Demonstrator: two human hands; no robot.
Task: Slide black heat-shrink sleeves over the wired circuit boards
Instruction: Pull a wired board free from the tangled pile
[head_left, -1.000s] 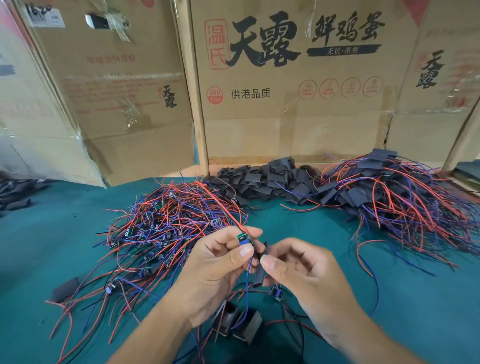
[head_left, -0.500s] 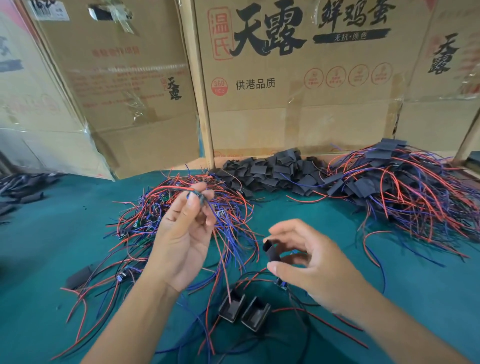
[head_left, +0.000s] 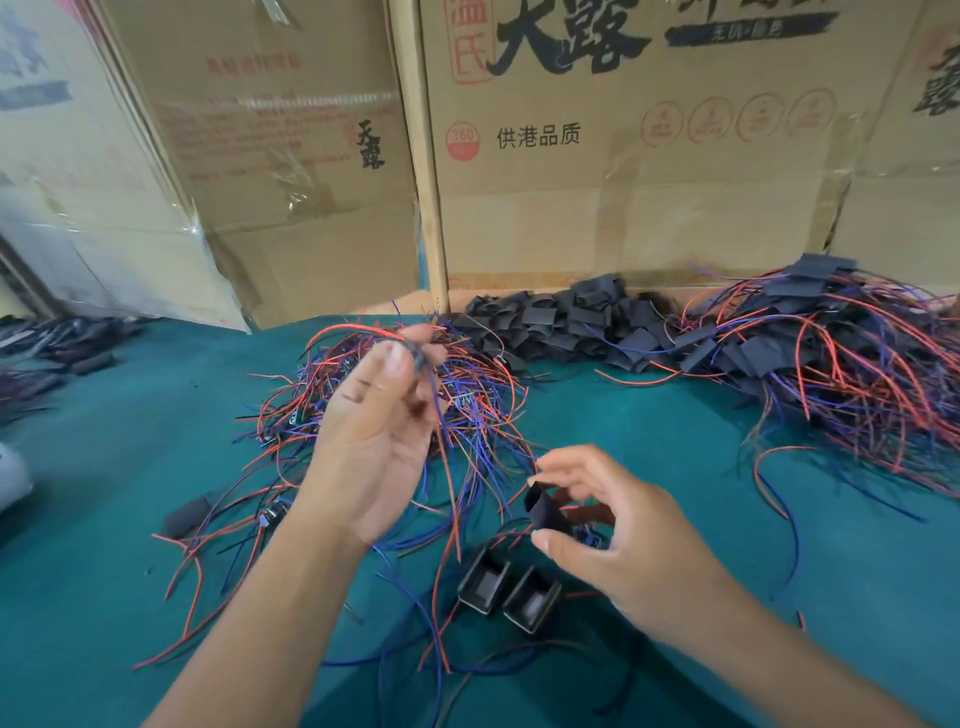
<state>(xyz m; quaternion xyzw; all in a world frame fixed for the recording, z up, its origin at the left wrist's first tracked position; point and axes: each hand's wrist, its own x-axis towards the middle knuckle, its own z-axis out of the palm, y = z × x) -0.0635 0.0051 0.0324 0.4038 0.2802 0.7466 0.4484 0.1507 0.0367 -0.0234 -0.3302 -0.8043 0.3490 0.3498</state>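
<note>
Black heat-shrink sleeve (head_left: 543, 506) sits pinched between my right thumb and forefinger, its open mouth turned up and toward my other hand. My right hand (head_left: 618, 535) hovers low over the green cloth table (head_left: 649, 431), the remaining fingers loosely curled above the sleeve.

My left hand (head_left: 379, 436) is raised higher, palm facing me, and its fingertips (head_left: 395, 358) pinch something small and dark at the top; it is blurred, so I cannot tell whether it is the circuit board itself or only its wires. Red and blue leads trail down from that pinch past my palm toward the table.

Behind my left hand lies the pile of wired boards (head_left: 467, 395), a tangle of red and blue wire with a few small boards showing through. Farther back, against the cardboard boxes (head_left: 649, 171), is a heap of loose sleeves (head_left: 561, 322), flat black pieces stacked every which way. To the right of that heap spreads the sleeved pile (head_left: 841, 364), where black sleeves lie mixed among more red and blue wire.

Just below my right hand, two small black housings (head_left: 506, 584) lie side by side on the cloth, touching, their open faces upward. One more flat black sleeve piece (head_left: 187, 514) lies alone near the left edge of the wire tangle.
</note>
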